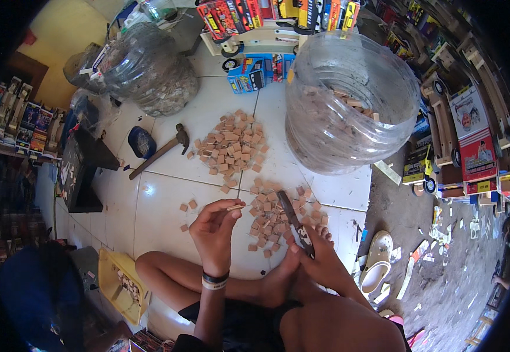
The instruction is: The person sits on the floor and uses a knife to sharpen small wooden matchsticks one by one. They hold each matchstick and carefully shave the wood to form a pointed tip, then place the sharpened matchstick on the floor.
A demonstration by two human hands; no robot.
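My left hand (213, 234), raised over the tiles, pinches a small flat wooden piece (235, 207) between thumb and fingers. In my right hand (323, 258) is a dark, straight, flat file (288, 207), pointing up and to the left; its grip end looks worn and whitish. Below the file spreads a heap of small square wooden pieces (265, 222), close to my bare foot. A second heap of similar wooden pieces (231, 144) lies farther off. The file and the held piece are apart.
A large clear plastic tub (349, 141) with wooden pieces stands at the right. A hammer (161, 151), a blue oval object (142, 142) and a black stand (88, 170) lie left. A yellow container (114, 293) sits by my knee. Toy trucks (249, 73) line the back.
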